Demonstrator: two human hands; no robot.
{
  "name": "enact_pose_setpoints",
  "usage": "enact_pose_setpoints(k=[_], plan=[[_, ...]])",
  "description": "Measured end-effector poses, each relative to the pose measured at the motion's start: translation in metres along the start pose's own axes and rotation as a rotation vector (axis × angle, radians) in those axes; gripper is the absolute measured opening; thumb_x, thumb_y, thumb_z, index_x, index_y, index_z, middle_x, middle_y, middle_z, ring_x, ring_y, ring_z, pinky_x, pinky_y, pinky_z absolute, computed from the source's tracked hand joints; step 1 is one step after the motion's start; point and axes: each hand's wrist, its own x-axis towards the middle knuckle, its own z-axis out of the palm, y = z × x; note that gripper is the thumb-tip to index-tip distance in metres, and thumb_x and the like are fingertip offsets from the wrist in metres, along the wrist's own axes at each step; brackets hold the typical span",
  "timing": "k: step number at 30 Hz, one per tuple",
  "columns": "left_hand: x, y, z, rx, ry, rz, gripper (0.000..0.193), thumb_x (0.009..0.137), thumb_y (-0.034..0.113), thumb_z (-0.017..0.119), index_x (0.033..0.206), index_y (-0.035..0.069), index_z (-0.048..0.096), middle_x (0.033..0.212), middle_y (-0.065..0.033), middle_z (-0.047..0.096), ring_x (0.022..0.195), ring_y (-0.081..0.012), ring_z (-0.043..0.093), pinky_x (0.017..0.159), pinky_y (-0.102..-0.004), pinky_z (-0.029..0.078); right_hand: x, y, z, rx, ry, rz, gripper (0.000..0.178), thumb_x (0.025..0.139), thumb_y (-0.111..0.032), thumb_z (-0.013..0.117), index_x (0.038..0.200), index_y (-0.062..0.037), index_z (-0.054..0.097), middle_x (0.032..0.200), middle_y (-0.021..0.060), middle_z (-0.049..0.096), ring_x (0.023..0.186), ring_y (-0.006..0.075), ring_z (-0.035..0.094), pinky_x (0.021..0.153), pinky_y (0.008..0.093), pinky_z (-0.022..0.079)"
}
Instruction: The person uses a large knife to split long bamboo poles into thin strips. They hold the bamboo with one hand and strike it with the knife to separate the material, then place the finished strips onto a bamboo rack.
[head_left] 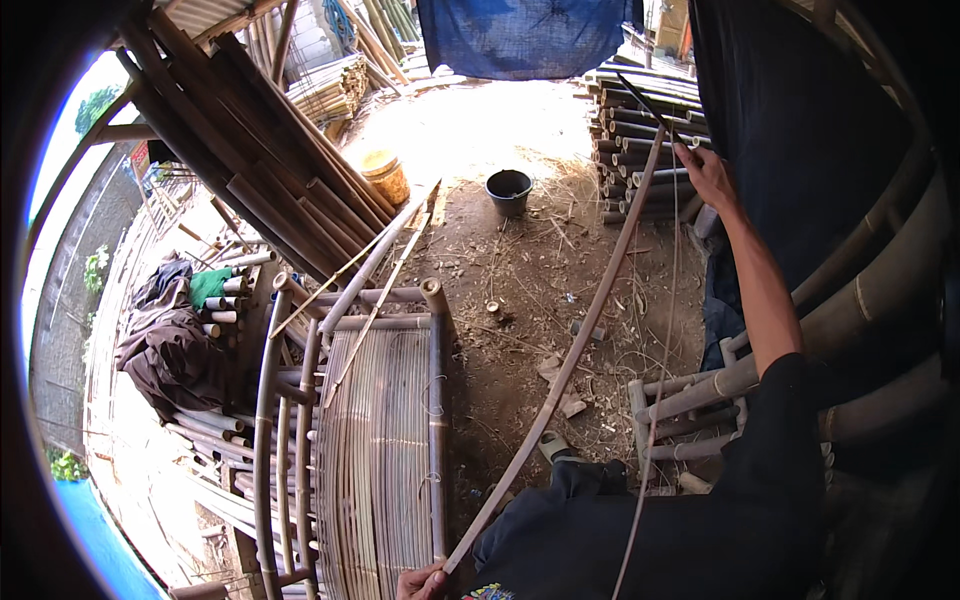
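A long, flat bamboo strip (568, 370) slants across in front of me, from the lower middle to the upper right. My left hand (422, 582) is closed around its near end at the bottom edge. Out at arm's length, my right hand (708, 178) grips a long dark-bladed knife (645, 102), its blade crossing the strip's far end. Fingers hide the knife's handle. A thinner strip (657, 410) hangs in a long curve below the right hand; whether it is joined to anything there I cannot tell. The bamboo bench (441, 400) with a slatted top stands beside my left hand.
Loose slivers (385, 300) lie over the bench's far end. On the dirt floor stand a black bucket (508, 192) and a yellowish bucket (385, 178). Bamboo poles are stacked (640, 150) at the far right and lean (250, 150) at the left. A bamboo frame (690, 400) stands at right.
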Motion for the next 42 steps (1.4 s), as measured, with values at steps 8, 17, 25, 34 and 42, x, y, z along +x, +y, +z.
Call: enact_pose_setpoints(k=[8,17,25,34,42], plan=[[0.026,0.018,-0.011,0.048,-0.075,-0.023,0.051,0.099,0.031,0.049,0.132,-0.007,0.046,0.059,0.0038,0.039,0.05,-0.006,0.038,0.048,-0.0227,0.031,0.02,0.031,-0.056,-0.147,0.016,0.216,0.084,0.082,-0.078,0.038,0.072,0.0013,0.061,0.065,0.0171,0.062,0.065,0.0311,0.066,0.057,0.0418,0.048],[0.186,0.123,0.065,0.195,-0.045,0.285,0.038,0.095,0.028,0.058,0.122,0.001,0.06,0.077,0.0038,0.058,0.064,-0.002,0.05,0.054,-0.0189,0.039,-0.268,-0.181,0.066,0.214,-0.373,-0.492,0.06,0.088,-0.069,0.041,0.078,-0.0108,0.05,0.053,0.0023,0.05,0.043,0.0161,0.055,0.037,0.0343,0.046],[0.179,0.138,0.094,0.391,0.186,0.381,0.027,0.093,0.016,0.056,0.112,-0.003,0.061,0.07,-0.0072,0.06,0.068,-0.0077,0.054,0.061,-0.0262,0.045,-0.291,-0.185,0.085,0.24,-0.341,-0.517,0.058,0.087,-0.065,0.049,0.074,-0.0083,0.051,0.056,0.0102,0.056,0.051,0.0282,0.062,0.046,0.0406,0.05],[0.117,0.104,0.09,0.53,0.154,0.388,0.023,0.089,0.007,0.059,0.111,0.001,0.062,0.081,-0.0165,0.061,0.072,-0.0244,0.062,0.066,-0.0315,0.048,-0.235,-0.138,0.08,0.172,-0.323,-0.326,0.064,0.088,-0.072,0.036,0.078,-0.011,0.052,0.05,0.0015,0.048,0.04,0.0144,0.051,0.037,0.0363,0.044],[0.101,0.097,0.08,0.592,0.129,0.484,0.022,0.087,0.003,0.058,0.109,0.001,0.061,0.075,-0.0163,0.055,0.068,-0.0302,0.06,0.06,-0.0359,0.046,-0.221,-0.131,0.078,0.149,-0.347,-0.245,0.061,0.091,-0.068,0.035,0.074,-0.0113,0.048,0.048,0.0014,0.045,0.036,0.0145,0.047,0.032,0.0348,0.04]])
